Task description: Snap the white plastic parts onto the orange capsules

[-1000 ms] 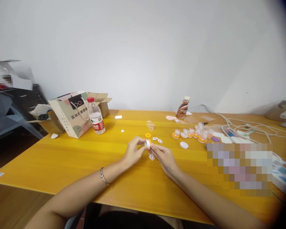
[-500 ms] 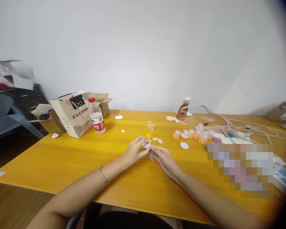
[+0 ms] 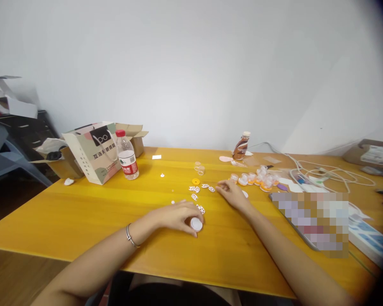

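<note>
My left hand (image 3: 178, 216) rests on the yellow table (image 3: 83, 212) with its fingers curled round a small white round cap (image 3: 196, 224). My right hand (image 3: 232, 193) reaches forward, fingers bent, fingertips near a row of small clear cups on orange bases (image 3: 255, 179); whether it holds anything is hidden. Several small white wheel-shaped pieces (image 3: 199, 189) and a yellow disc (image 3: 195, 181) lie between the two hands.
A water bottle (image 3: 127, 156) and a paper bag (image 3: 91, 151) stand at the left with cardboard boxes (image 3: 132, 136) behind. A brown drink bottle (image 3: 241, 146) stands at the back. White cables (image 3: 322, 172) and a flat blurred item (image 3: 309, 212) lie at the right.
The hands have parted. My left hand came down toward me with the white cap, and my right hand moved forward and right toward the orange-based cups. More white pieces now lie uncovered.
</note>
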`<state>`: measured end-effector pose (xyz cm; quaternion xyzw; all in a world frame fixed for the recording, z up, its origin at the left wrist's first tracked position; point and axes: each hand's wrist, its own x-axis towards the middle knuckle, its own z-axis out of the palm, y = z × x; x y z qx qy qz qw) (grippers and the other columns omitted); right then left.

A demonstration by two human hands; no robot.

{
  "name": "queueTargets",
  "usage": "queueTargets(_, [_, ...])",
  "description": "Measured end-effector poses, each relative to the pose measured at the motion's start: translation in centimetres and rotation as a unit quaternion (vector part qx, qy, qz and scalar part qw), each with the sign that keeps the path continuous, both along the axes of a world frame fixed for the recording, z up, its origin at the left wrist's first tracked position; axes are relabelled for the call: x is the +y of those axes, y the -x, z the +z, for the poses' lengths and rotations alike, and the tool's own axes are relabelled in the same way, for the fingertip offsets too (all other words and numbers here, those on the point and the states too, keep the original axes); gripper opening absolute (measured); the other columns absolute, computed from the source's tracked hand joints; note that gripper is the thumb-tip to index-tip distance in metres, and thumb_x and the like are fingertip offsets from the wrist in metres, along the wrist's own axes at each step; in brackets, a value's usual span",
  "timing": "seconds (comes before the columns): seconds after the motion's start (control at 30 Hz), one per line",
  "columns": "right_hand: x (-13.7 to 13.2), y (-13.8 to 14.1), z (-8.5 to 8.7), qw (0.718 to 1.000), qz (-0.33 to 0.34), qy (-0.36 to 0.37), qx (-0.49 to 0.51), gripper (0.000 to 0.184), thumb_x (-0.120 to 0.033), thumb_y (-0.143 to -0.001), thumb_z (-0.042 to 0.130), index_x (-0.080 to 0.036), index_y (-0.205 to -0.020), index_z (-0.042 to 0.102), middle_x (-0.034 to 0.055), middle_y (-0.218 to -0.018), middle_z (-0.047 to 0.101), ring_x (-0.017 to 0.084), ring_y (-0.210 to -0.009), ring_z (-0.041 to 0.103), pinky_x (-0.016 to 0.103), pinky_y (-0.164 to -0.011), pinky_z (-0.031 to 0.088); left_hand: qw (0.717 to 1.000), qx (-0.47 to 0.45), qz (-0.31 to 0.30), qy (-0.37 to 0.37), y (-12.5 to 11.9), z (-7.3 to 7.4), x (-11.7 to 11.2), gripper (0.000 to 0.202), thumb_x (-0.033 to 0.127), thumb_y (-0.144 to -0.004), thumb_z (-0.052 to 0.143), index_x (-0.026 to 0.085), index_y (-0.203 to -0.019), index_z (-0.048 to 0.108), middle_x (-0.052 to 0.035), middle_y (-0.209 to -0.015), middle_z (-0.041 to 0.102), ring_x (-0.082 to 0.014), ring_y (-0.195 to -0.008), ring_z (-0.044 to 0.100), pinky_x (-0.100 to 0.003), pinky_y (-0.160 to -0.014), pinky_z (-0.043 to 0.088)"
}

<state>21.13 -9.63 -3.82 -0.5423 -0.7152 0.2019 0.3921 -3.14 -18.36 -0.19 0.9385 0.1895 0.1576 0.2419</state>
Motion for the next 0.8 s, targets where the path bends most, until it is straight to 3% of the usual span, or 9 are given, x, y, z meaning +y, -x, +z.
queueTargets(0.07, [0.1, 0.3, -0.7, 0.999, 0.024, -0.021, -0.043, 0.029, -0.035, -0.069, 0.057, -0.016, -0.090, 0.062, 0.0053, -0.078, 0.058, 0.017, -0.070, 0.053, 0.030, -0.068, 0.043, 0.999, -0.024, 0.023, -0.010, 0.2, 0.0, 0.4, 0.033, 0.039, -0.069, 0.063, 0.022, -0.098, 0.058, -0.0047, -0.099, 0.061, -0.0179, -0.095, 0.054, -0.028, -0.086, 0.035])
queueTargets(0.23, [-0.3, 1.2, -0.9, 0.989, 0.079, -0.052, -0.116, 0.026, -0.033, -0.074, 0.055, -0.019, -0.093, 0.065, 0.0065, -0.082, 0.055, 0.019, -0.078, 0.053, 0.032, -0.075, 0.041, 0.979, -0.076, 0.180, -0.056, 0.8, -0.8, 2.4, 0.027, 0.031, -0.083, 0.046, 0.024, -0.107, 0.055, -0.0061, -0.110, 0.057, -0.0196, -0.104, 0.048, -0.034, -0.091, 0.031])
queueTargets(0.4, [-0.7, 1.6, -0.6, 0.984, 0.107, -0.050, -0.136, 0.021, -0.029, -0.077, 0.048, -0.019, -0.079, 0.067, 0.0073, -0.078, 0.058, 0.019, -0.073, 0.055, 0.030, -0.070, 0.041, 0.978, -0.079, 0.181, -0.068, 0.4, -2.9, 4.0, 0.022, 0.027, -0.081, 0.048, 0.024, -0.099, 0.061, -0.0065, -0.105, 0.059, -0.0202, -0.097, 0.052, -0.034, -0.089, 0.033])
queueTargets(0.47, [-1.0, 1.8, -0.5, 0.989, 0.107, -0.030, -0.094, 0.018, -0.030, -0.076, 0.050, -0.019, -0.074, 0.065, 0.0061, -0.074, 0.061, 0.018, -0.069, 0.055, 0.030, -0.067, 0.041, 0.975, -0.082, 0.191, -0.072, 0.2, -3.5, 4.2, 0.019, 0.026, -0.081, 0.047, 0.022, -0.090, 0.063, -0.0071, -0.096, 0.062, -0.0196, -0.090, 0.054, -0.032, -0.085, 0.035])
queueTargets(0.57, [-1.7, 2.3, -0.3, 0.991, 0.111, 0.043, 0.061, 0.015, -0.034, -0.072, 0.055, -0.019, -0.073, 0.058, 0.0030, -0.068, 0.063, 0.017, -0.065, 0.057, 0.029, -0.064, 0.042, 0.970, -0.084, 0.215, -0.082, 0.3, -3.8, 4.3, 0.016, 0.025, -0.080, 0.049, 0.020, -0.080, 0.063, -0.0066, -0.083, 0.062, -0.0185, -0.082, 0.055, -0.030, -0.080, 0.037])
queueTargets(0.67, [-2.7, 3.1, 0.1, 0.956, 0.138, 0.128, 0.226, 0.020, -0.034, -0.068, 0.060, -0.020, -0.081, 0.053, 0.0012, -0.069, 0.066, 0.015, -0.066, 0.059, 0.028, -0.065, 0.043, 0.962, -0.099, 0.243, -0.073, 0.4, -3.6, 4.3, 0.013, 0.025, -0.078, 0.052, 0.019, -0.077, 0.063, -0.0053, -0.078, 0.061, -0.0171, -0.077, 0.055, -0.028, -0.077, 0.039])
queueTargets(0.8, [-3.5, 4.2, 0.5, 0.918, 0.153, 0.186, 0.317, 0.030, -0.031, -0.065, 0.064, -0.019, -0.092, 0.056, 0.0026, -0.077, 0.069, 0.013, -0.067, 0.059, 0.025, -0.063, 0.042, 0.940, -0.189, 0.283, 0.027, 0.1, -3.4, 4.0, 0.023, 0.030, -0.079, 0.050, 0.016, -0.094, 0.060, -0.0046, -0.080, 0.063, -0.0132, -0.067, 0.055, -0.024, -0.065, 0.043])
